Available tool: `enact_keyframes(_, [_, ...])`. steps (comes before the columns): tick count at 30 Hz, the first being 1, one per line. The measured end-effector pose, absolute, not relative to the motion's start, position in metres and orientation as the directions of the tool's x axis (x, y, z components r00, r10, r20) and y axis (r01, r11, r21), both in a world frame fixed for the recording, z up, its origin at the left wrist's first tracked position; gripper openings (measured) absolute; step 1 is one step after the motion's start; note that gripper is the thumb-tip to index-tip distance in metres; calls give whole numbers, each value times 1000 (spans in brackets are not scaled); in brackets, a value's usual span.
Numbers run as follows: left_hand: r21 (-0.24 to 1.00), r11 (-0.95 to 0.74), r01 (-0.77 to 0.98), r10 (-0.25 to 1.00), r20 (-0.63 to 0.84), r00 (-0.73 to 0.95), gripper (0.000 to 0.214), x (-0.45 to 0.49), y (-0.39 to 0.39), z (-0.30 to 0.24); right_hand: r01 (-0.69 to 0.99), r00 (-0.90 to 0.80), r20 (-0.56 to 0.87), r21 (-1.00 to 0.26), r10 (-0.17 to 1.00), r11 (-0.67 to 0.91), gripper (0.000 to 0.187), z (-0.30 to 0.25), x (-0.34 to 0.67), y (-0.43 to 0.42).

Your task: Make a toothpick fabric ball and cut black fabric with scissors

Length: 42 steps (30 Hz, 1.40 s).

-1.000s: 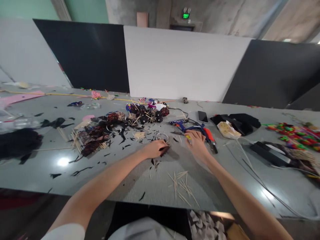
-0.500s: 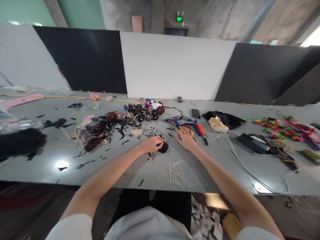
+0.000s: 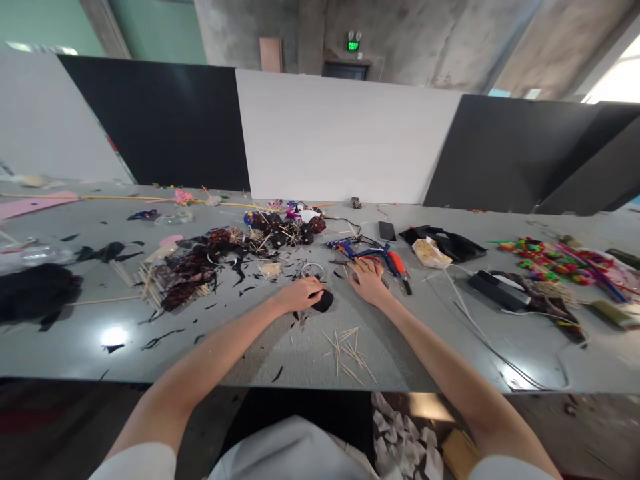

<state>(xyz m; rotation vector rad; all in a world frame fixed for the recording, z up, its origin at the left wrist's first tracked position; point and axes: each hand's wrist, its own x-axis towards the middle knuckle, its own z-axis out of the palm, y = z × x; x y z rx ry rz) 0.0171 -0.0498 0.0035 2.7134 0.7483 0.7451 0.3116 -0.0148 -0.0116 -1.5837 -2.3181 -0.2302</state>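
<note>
My left hand (image 3: 299, 294) rests on the grey table (image 3: 280, 347), fingers closed on a small black ball-like piece (image 3: 323, 301). My right hand (image 3: 367, 280) lies a little to its right, fingers curled over the handles of a blue glue gun (image 3: 350, 250) and an orange-handled cutter (image 3: 397, 265); what it grips is unclear. A wire ring (image 3: 313, 269) sits just beyond my left hand. Loose toothpicks (image 3: 347, 347) lie scattered near the table's front edge, below both hands.
A heap of dark fabric balls stuck with toothpicks (image 3: 240, 250) spreads to the left. A phone (image 3: 386, 231), a black pouch (image 3: 445, 241), a black box with cords (image 3: 500, 290) and colourful trinkets (image 3: 555, 261) lie to the right. Black and white partition panels (image 3: 340, 137) stand behind.
The view pulled back and tilted slightly. My left hand shifted a little, so the black piece shows more clearly at its fingertips. My right hand stayed on the tools.
</note>
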Motion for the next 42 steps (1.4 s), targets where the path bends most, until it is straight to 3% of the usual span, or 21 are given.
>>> enact_keyframes(42, [310,-844,437,531,373,761,34,16,-52,8,920,-342,315,-80,886,383,48,-10,311,-14])
